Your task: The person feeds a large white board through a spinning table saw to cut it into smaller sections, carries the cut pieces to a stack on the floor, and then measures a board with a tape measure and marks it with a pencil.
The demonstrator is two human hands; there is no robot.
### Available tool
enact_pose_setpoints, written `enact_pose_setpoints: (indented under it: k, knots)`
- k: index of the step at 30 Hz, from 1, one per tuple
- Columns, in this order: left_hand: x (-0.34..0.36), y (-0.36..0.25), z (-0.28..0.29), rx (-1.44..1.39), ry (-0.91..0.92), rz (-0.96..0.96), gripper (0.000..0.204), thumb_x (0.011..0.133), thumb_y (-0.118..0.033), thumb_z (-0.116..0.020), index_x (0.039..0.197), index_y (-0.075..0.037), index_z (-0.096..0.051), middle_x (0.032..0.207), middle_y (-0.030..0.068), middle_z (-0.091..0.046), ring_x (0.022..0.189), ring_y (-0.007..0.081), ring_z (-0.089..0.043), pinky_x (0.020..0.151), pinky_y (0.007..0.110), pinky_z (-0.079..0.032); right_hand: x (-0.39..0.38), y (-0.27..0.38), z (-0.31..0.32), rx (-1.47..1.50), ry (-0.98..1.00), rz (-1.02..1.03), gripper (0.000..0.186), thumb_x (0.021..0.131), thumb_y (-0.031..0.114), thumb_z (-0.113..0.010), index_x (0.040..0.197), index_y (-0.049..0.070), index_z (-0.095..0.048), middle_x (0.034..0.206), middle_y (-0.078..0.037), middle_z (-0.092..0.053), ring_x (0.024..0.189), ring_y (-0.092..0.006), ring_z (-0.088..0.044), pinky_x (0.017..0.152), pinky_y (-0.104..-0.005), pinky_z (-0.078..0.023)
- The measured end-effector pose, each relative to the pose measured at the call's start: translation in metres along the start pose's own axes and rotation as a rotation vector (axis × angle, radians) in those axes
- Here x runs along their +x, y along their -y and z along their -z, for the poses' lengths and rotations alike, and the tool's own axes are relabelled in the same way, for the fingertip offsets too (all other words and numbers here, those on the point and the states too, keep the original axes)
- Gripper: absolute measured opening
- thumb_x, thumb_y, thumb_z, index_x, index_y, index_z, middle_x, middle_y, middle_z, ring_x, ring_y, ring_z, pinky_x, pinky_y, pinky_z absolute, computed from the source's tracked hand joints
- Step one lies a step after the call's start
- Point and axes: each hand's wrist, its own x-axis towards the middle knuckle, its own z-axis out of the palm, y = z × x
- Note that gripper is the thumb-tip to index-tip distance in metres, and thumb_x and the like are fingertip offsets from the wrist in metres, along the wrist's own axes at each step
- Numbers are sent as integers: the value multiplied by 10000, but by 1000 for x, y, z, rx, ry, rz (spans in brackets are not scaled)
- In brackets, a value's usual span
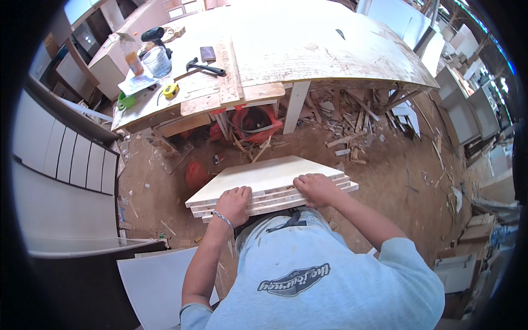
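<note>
Has the yellow tape measure (171, 91) and the hammer (212, 70) toward the left of the counter (308, 49), probably for ready reach. Curls the left hand (234, 205) over the near edge of the stack of pale boards (264, 175), with fingers bent and closed on it and thumb hidden. Holds the stack close in front of the waist, short of the counter, presumably to bring the weight toward the body; cannot tell about any support underneath. Closes the right hand (318, 189) on the same edge, well apart from the left, likely to balance the load. Has wood offcuts (360, 116) heaped beneath the counter, perhaps out of the way.
</note>
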Motion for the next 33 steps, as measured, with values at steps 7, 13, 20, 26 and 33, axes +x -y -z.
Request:
enact_pose_setpoints:
  k: [7,13,20,26,33]
  knots:
    - [109,3,-8,-26,-47,-73,617,634,-114,-796,1188,-54,-533,1164,123,-623,1113,323,-626,976,434,-517,16,-100,5,20,40,-50,622,662,191,-812,1191,57,-514,1016,-146,-643,954,-348,-678,794,-459,-556]
    - [229,-20,5,-51,43,-55,655,649,-132,-803,1234,-54,-518,1212,139,-623,1143,336,-625,975,447,-516,26,-220,23,57,119,-69,629,657,244,-828,1162,50,-507,1023,-156,-646,967,-362,-677,792,-470,-555]
    - [338,-52,22,-93,190,29,668,654,-148,-808,1242,-55,-505,1219,149,-619,1120,351,-640,959,457,-520,34,-344,35,120,162,-23,609,639,241,-819,1132,51,-517,1000,-163,-654,958,-369,-680,777,-481,-556]
    - [376,-69,4,-124,178,109,653,658,-120,-787,1242,-56,-502,1235,146,-613,1164,345,-619,993,459,-503,44,-398,27,119,102,70,630,626,214,-836,1146,50,-521,986,-155,-656,906,-362,-685,774,-478,-550]
    - [370,-62,31,-124,190,155,679,668,-118,-781,1282,-60,-497,1292,149,-598,1218,341,-592,1027,454,-485,62,-398,40,162,80,107,618,628,180,-823,1155,50,-527,977,-154,-660,878,-365,-689,764,-481,-553]
